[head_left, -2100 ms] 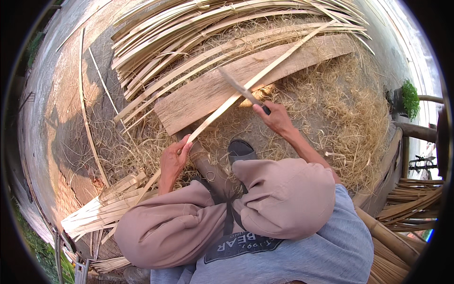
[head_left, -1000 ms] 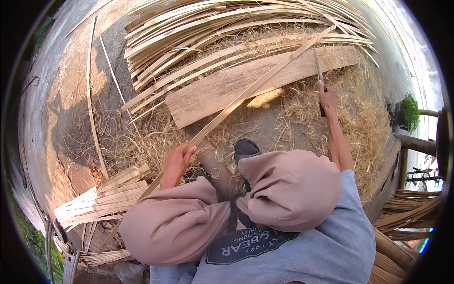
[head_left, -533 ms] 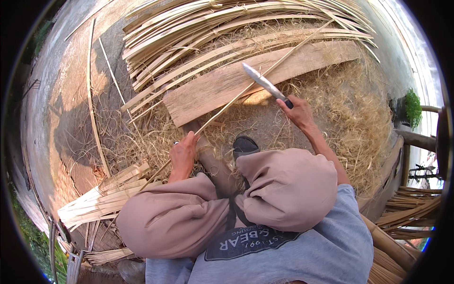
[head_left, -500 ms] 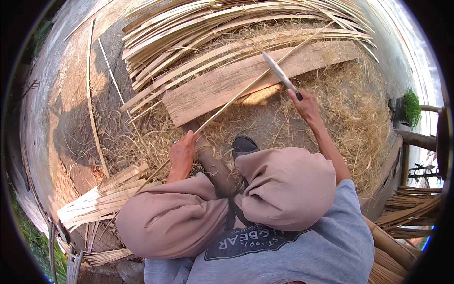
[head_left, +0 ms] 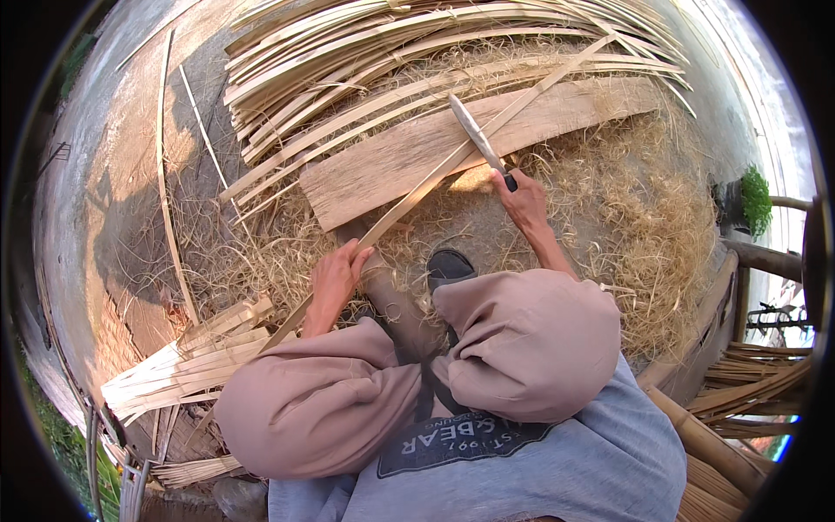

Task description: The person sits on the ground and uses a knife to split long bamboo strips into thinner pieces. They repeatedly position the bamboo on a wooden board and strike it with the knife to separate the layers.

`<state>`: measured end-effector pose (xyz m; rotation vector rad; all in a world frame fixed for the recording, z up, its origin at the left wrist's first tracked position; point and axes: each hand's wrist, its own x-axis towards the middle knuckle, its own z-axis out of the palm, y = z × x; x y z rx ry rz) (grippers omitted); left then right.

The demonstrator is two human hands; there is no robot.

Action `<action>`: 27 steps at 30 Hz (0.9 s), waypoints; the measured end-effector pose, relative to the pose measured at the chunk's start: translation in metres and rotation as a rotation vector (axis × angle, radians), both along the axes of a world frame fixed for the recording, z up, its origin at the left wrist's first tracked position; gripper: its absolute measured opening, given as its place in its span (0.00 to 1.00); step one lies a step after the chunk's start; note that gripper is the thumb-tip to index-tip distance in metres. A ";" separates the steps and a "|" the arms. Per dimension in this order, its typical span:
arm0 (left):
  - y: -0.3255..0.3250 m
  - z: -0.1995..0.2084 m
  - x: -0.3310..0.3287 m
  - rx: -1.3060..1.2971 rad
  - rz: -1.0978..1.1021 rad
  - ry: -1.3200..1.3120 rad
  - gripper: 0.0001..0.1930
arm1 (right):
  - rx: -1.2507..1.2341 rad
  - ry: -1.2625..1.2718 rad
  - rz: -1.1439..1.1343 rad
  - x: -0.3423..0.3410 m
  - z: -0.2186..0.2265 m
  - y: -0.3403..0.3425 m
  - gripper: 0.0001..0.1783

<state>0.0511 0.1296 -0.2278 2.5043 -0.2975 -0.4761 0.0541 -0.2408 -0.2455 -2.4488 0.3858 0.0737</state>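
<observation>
A long, pale bamboo strip (head_left: 416, 197) slants from beside my left knee up across a wooden board (head_left: 383, 171), its broad face showing. My left hand (head_left: 336, 277) is closed around its lower part. In my right hand (head_left: 522, 197) is a knife (head_left: 475, 133) with a long blade and a dark handle. The blade lies across the strip over the board, pointing up and left. Whether its edge touches the strip, I cannot tell.
Beyond the board lies a big stack of bamboo strips (head_left: 417, 39). Curly shavings (head_left: 644, 235) cover the ground to the right. A smaller bundle of strips (head_left: 187, 370) is left of my knee. My shoe (head_left: 450, 264) rests near the board.
The strip has turned from its narrow edge to its broad face. My right hand and the knife have moved left and slightly down. My left hand still holds the strip.
</observation>
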 end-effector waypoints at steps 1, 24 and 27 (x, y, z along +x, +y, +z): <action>0.001 -0.003 0.001 -0.021 0.000 -0.008 0.20 | -0.016 -0.026 0.009 0.000 -0.003 0.007 0.32; 0.173 0.044 0.001 -0.123 0.124 1.037 0.20 | 0.022 0.002 -0.089 0.010 -0.007 -0.040 0.36; 0.126 -0.005 0.019 -0.325 -0.003 0.747 0.23 | 0.113 -0.076 -0.089 0.009 -0.030 -0.012 0.37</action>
